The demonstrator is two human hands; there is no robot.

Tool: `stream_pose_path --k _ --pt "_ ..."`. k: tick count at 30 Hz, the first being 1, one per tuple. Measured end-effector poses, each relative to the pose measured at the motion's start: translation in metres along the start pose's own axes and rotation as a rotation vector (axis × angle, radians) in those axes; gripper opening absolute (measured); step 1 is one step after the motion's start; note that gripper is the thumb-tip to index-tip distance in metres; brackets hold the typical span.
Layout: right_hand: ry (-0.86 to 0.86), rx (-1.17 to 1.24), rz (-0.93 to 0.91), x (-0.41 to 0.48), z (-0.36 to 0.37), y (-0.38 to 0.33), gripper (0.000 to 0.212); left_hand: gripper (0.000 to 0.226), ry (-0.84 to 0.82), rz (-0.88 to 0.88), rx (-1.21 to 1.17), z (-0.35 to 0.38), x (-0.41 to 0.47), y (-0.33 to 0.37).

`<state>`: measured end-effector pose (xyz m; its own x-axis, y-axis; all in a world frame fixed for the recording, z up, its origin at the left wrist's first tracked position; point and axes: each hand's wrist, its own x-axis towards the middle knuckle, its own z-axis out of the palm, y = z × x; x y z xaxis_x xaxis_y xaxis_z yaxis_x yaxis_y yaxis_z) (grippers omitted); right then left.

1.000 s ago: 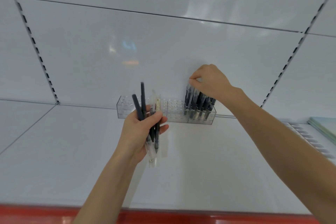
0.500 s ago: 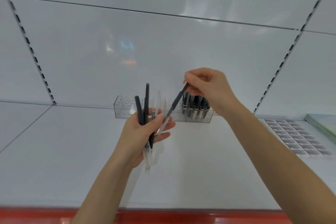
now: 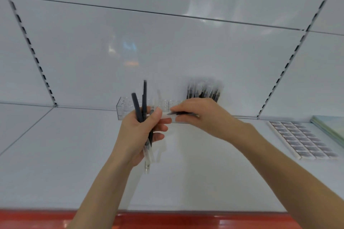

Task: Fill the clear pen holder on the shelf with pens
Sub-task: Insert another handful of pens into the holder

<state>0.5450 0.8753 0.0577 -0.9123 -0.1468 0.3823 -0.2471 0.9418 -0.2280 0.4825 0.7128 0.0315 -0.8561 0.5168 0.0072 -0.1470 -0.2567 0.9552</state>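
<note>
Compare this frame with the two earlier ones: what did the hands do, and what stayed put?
The right hand left the standing pens at the right end of the clear pen holder, came down-left to the left hand and drew one pen from its bundle; it now pinches that pen nearly level. The left hand kept holding the bundle; the standing pens stayed in place.
</note>
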Motion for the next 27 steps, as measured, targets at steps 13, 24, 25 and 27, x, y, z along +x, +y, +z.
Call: stream_pose_path --k 13,24,25,27 --pt "0.556 0.578 0.476 0.041 -0.032 0.031 0.013 0.015 0.045 -0.045 -0.037 -0.009 0.001 -0.012" --pt "0.525 0.335 0.437 0.041 -0.017 0.053 0.027 0.022 0.062 0.022 -0.086 -0.017 0.002 -0.015" --pt "0.523 0.315 0.439 0.041 -0.018 0.055 0.026 0.026 0.054 0.031 -0.086 -0.017 0.002 -0.015" --pt "0.517 0.284 0.439 0.042 -0.02 0.057 0.026 0.028 0.047 0.035 -0.099 -0.016 0.003 -0.015"
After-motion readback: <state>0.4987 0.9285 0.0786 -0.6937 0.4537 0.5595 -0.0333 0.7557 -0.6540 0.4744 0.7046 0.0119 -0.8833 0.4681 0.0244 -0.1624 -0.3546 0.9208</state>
